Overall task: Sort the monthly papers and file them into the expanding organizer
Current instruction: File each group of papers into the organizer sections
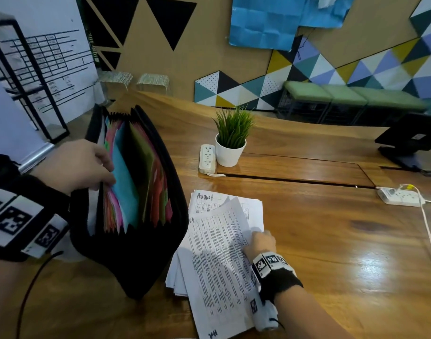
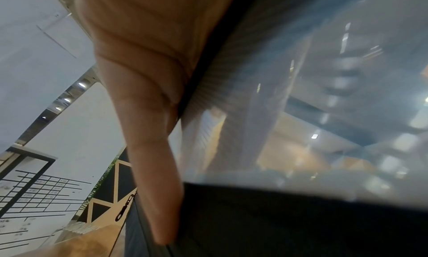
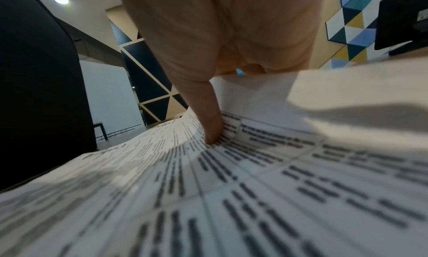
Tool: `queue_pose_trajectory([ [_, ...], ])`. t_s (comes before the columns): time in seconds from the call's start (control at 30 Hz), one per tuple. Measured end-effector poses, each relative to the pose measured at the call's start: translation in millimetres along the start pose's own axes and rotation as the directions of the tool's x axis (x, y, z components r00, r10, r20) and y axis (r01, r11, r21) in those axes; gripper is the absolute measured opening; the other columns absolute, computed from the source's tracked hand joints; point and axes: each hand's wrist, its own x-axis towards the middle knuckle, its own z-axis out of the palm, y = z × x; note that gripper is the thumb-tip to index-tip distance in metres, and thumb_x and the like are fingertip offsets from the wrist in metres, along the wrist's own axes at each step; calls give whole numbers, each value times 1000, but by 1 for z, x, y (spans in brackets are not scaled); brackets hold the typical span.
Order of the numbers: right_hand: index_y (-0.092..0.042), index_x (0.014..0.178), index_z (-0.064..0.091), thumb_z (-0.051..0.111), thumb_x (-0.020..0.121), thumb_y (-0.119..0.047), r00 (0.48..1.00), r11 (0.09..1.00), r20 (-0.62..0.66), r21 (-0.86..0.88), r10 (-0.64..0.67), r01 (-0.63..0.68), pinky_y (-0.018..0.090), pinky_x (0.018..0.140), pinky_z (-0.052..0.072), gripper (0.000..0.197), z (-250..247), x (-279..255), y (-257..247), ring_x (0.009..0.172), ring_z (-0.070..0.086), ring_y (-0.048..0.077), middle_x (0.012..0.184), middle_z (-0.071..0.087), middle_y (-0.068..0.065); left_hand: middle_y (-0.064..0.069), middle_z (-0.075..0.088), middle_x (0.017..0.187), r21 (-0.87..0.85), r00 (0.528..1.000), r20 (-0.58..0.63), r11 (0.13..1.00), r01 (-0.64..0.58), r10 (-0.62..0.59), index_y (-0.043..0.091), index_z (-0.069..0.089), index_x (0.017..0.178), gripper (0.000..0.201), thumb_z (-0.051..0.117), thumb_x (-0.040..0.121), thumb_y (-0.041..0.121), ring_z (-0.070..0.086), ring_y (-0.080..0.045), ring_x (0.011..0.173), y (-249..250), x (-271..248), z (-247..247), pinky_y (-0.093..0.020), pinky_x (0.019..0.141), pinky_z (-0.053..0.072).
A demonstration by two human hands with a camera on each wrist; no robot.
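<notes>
While the left hand (image 1: 80, 165) grips the open organizer (image 1: 136, 192), the right hand (image 1: 259, 244) pinches one sheet (image 1: 216, 260) — the paper pile (image 1: 248, 206) on the counter (image 1: 331, 241) looks unfiled.

wrists: black bands (image 1: 279, 280) | white tag blocks (image 1: 12, 216) (black-patterned) | bare forearms

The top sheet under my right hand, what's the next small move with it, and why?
Probably lift the top sheet clear of the stack: the right hand pinches its curled edge, thumb on the print, and the left hand holds the expanding organizer open by its dividers, ready for it.
</notes>
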Motion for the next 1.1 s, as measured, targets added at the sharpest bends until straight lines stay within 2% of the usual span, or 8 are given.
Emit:
queue_pose_trajectory([
  [0.23,-6,123,48,68,80,-30,987,993,106,-30,118,-116,33,99,42,52,-14,7,-6,116,43,26,127,40,12,-2,61,77,-7,999,-33,1000,-11,11,18,64,68,20,83,65,10,54,-15,65,-7,4,3,-23,53,35],
  [0.37,-6,110,54,58,86,-17,989,996,116,-8,91,-91,31,92,47,26,-7,8,-10,109,52,25,121,53,11,3,59,76,-8,999,-45,1000,-8,8,23,64,67,22,84,63,15,52,-11,67,-11,8,5,-27,56,37],
  [0.5,-8,119,50,55,88,-21,990,990,74,-79,124,-118,34,99,38,34,-8,6,-12,119,36,27,129,37,12,4,60,74,-25,999,-41,1000,-7,6,21,64,68,21,83,65,12,56,-11,64,-9,8,6,-23,52,35],
  [0.63,-6,121,47,63,83,-24,984,990,113,-39,140,-136,30,96,43,45,-12,7,-12,114,43,26,126,38,11,0,60,74,-63,999,-37,998,5,-7,16,64,69,20,81,67,7,55,-14,61,-8,7,6,-22,51,33],
  [0.83,-5,109,56,69,80,-23,980,994,179,51,90,-101,31,89,51,37,-14,8,-8,102,58,22,111,60,7,-4,64,85,-56,999,-31,998,12,-14,16,64,69,20,82,66,8,59,-19,66,-11,7,5,-25,58,44],
  [0.93,-12,100,57,55,86,-16,994,999,102,-13,48,-47,34,93,46,14,-14,1,-9,104,53,22,106,58,4,-2,63,80,-81,999,-28,996,28,-31,15,65,70,20,82,65,7,62,-21,64,-9,6,4,-30,61,50],
  [1.0,-14,84,53,46,88,-7,1000,999,9,-30,-28,28,33,94,45,11,-11,-3,-8,103,50,21,101,52,5,1,60,76,-55,999,-38,998,25,-28,16,64,70,20,82,66,8,59,-17,63,-8,4,4,-25,54,42],
  [1.1,-10,101,56,48,88,1,997,996,5,47,-73,72,30,98,44,18,-4,-6,-3,93,51,17,115,41,7,0,60,74,-56,998,-39,998,38,-41,15,64,71,19,81,67,7,58,-16,62,-9,3,3,-23,52,38],
])
